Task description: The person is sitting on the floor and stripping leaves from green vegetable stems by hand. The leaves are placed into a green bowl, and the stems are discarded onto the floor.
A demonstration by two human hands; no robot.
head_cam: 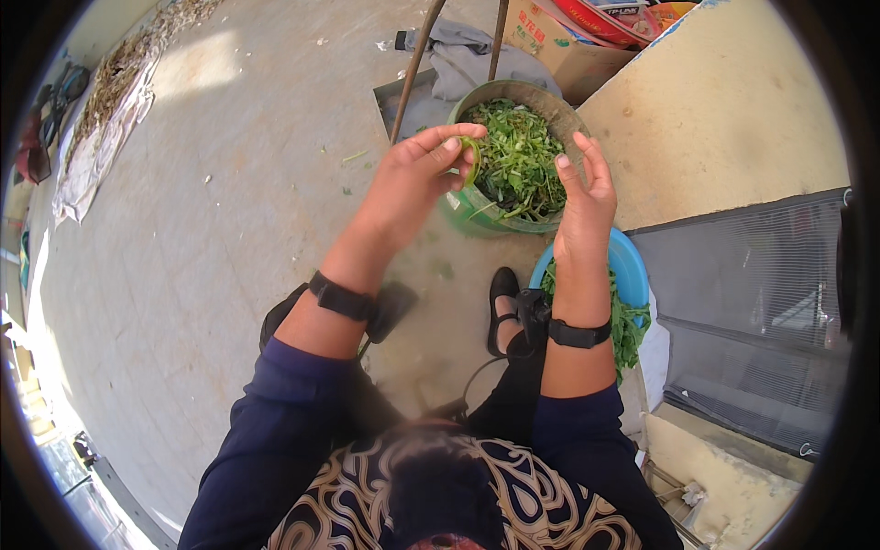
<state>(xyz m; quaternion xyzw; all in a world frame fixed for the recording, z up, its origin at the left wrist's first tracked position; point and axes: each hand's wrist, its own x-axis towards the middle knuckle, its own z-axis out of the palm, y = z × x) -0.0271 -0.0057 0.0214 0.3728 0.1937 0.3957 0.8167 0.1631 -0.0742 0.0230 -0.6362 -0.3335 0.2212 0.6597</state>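
Note:
Between the thumb and fingers of my left hand (419,172) is a curled green plant stem (471,162), over the left rim of a green bucket (474,213). Chopped and torn greens (519,155) lie inside the bucket. My right hand (590,182) is raised at the bucket's right rim, thumb and fingers apart, with nothing seen in it. Below my right forearm stands a blue basin (629,265), partly hidden by the arm. Leafy greens (625,330) fill it and hang over its edge.
Behind the bucket, a grey cloth (467,58) lies by a metal tray (388,103). A cardboard box (574,51) stands beyond, against a yellowish wall (708,124). A mesh screen (749,268) is at the right. Dried plant matter lies on a sheet (103,151) at far left.

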